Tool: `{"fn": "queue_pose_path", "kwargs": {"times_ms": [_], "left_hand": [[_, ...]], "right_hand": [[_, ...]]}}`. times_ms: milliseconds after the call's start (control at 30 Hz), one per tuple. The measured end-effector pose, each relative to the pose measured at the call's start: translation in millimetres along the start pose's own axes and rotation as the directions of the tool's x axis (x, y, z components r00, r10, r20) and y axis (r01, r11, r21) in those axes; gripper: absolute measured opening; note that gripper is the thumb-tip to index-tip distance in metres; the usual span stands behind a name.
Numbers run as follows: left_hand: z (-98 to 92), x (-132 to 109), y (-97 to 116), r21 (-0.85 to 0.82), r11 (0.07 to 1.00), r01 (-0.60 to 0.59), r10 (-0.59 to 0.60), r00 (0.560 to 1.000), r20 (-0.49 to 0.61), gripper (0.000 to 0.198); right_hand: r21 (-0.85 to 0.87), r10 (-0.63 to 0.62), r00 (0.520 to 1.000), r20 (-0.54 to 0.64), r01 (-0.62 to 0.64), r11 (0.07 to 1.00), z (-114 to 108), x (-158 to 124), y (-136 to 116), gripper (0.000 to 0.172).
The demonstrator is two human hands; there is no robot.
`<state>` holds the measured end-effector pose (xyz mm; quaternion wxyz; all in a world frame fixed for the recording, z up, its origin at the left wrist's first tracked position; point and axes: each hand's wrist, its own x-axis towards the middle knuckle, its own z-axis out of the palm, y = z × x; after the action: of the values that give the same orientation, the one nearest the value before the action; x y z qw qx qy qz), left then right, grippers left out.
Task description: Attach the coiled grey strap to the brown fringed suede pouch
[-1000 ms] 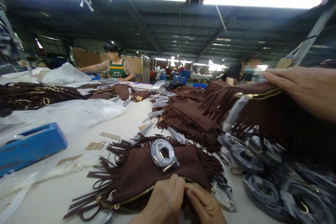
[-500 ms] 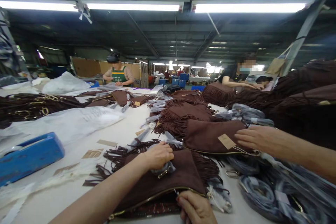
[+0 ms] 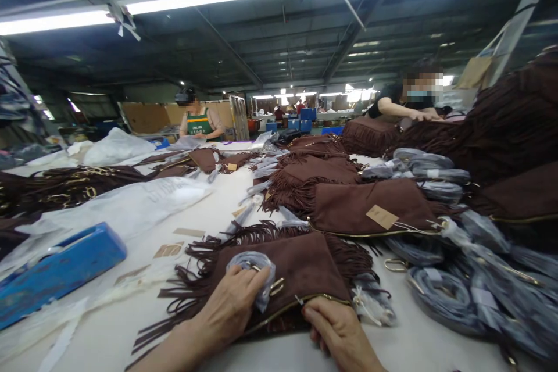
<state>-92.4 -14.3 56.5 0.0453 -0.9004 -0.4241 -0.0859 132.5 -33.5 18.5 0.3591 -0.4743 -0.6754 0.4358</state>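
A brown fringed bag (image 3: 305, 261) lies flat on the table in front of me, its gold zipper edge facing me. On top of it rests a coiled strap (image 3: 257, 261) in clear plastic, with a gold clasp. My left hand (image 3: 231, 302) is closed on this coil, fingers curled over its near side. My right hand (image 3: 331, 325) pinches the bag's zippered edge, beside a small white string end; whether it grips the zipper pull is hidden. Just beyond lies another brown fringed bag (image 3: 375, 203) with a tan tag (image 3: 382, 217).
Plastic-wrapped coiled straps (image 3: 444, 296) are heaped at the right. A blue tape dispenser (image 3: 74, 267) and white plastic sheeting (image 3: 131, 197) lie at the left. More brown bags stretch back along the table. Two people work beyond: one person (image 3: 203, 122) far left, another person (image 3: 392, 104) right.
Another arm reaching in from the right has left the tagged bag and is out of view. My left hand has come nearer on the coil. The near bag's opening looks narrower.
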Motion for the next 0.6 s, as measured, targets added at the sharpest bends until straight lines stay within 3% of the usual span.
{"fn": "queue_pose_path", "kwargs": {"times_ms": [133,233,333,467,600], "left_hand": [[-21.2,3,10,-0.189,0.97,0.153,-0.127,0.981,0.145,0.066],[-34.9,15,18,-0.267,0.933,0.243,-0.194,0.961,0.198,0.039],[-28.5,22,27,-0.239,0.929,0.284,-0.253,0.955,0.152,0.021],[-12.3,20,31,-0.183,0.944,0.276,-0.26,0.96,0.108,0.03],[-14.5,15,25,-0.333,0.907,0.258,-0.218,0.964,0.152,0.041]], "right_hand": [[-0.031,-0.018,1.0,0.008,0.018,0.999,-1,-1,-2,0.034],[-0.036,-0.017,1.0,0.011,0.018,0.999,-1,-1,-1,0.034],[-0.034,-0.018,1.0,0.017,0.018,0.999,-1,-2,-1,0.033],[-0.025,-0.024,1.0,0.009,0.024,0.999,-1,-4,-2,0.032],[-0.019,-0.027,0.999,0.024,0.028,0.999,-2,-3,-3,0.032]]}}
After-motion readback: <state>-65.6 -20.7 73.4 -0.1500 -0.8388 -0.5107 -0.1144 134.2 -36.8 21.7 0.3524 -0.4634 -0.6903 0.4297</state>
